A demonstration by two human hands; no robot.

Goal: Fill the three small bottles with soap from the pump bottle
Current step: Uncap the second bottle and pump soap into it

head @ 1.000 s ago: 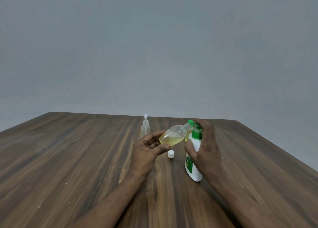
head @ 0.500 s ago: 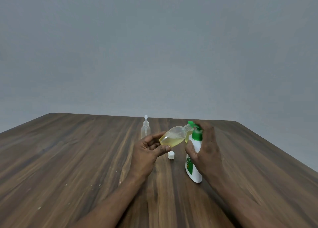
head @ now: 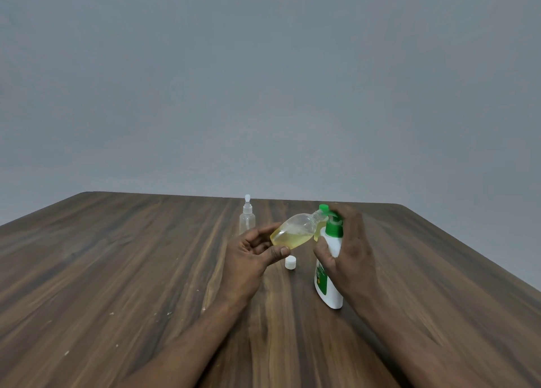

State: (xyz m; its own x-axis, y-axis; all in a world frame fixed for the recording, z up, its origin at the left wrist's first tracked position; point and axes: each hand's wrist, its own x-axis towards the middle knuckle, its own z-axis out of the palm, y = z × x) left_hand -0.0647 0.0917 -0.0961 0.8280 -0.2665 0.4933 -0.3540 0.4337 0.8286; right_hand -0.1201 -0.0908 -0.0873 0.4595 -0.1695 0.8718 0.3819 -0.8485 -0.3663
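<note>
My left hand (head: 251,253) grips a small clear bottle (head: 295,232), tilted with its open neck up against the green spout of the pump bottle (head: 329,270); yellowish soap fills its lower part. My right hand (head: 348,247) wraps round the white pump bottle, fingers over its green pump head, thumb on the front. The pump bottle stands on the wooden table (head: 117,270). A small white cap (head: 290,262) lies on the table between my hands. Farther back stands an upright clear bottle with a white spray top (head: 247,218). A yellowish shape shows behind the pump bottle's neck.
The table's far edge runs just behind the spray bottle, with a plain grey wall beyond. Its right edge slants down past my right forearm. Small light specks dot the wood at the left.
The pump head has risen a little under my right hand's fingers. The tilted small bottle and both hands stay in about the same place.
</note>
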